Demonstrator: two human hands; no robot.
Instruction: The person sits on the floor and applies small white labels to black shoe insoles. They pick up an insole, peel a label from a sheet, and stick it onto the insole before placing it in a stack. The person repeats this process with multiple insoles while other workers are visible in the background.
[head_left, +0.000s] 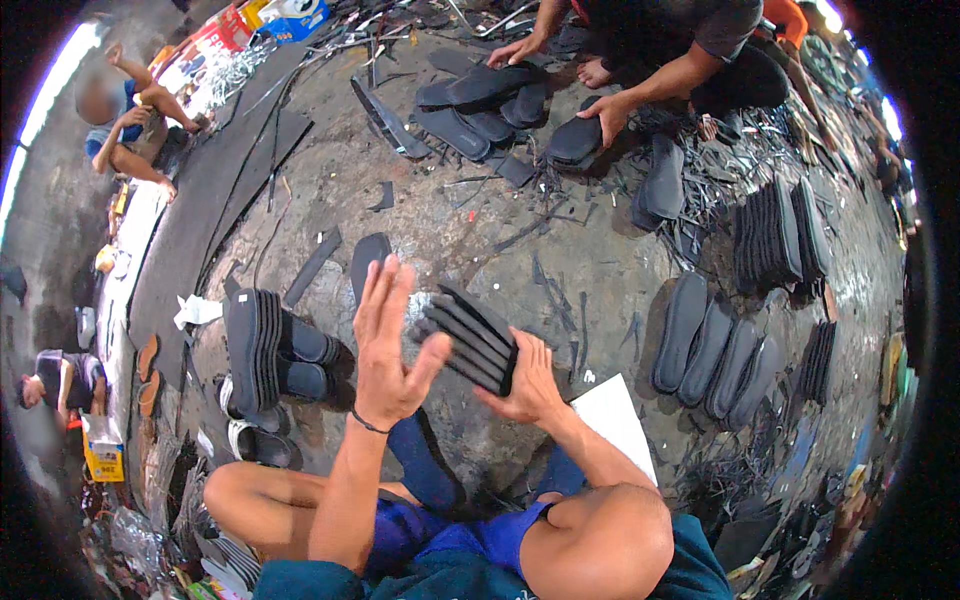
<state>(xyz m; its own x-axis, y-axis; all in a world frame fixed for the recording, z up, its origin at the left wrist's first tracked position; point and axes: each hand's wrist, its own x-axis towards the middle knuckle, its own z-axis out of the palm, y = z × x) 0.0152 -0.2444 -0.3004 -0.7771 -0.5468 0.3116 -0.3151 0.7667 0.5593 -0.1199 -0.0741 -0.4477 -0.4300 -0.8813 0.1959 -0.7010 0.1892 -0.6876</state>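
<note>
My right hand grips one end of a small stack of black shoe soles, its fingers and thumb wrapped round that end. The soles stand on edge, slightly fanned, with gaps between them; their far end is blurred. My left hand is raised beside the stack, palm toward it, fingers stretched out and holding nothing. Behind its fingertips a single dark sole lies on the ground, partly hidden. Left of my hand are a stack of soles and more soles next to it.
A white sheet lies beside my right forearm. Rows of soles and upright stacks stand at the right. Opposite, a co-worker's hand holds soles near a heap. Black offcuts litter the floor.
</note>
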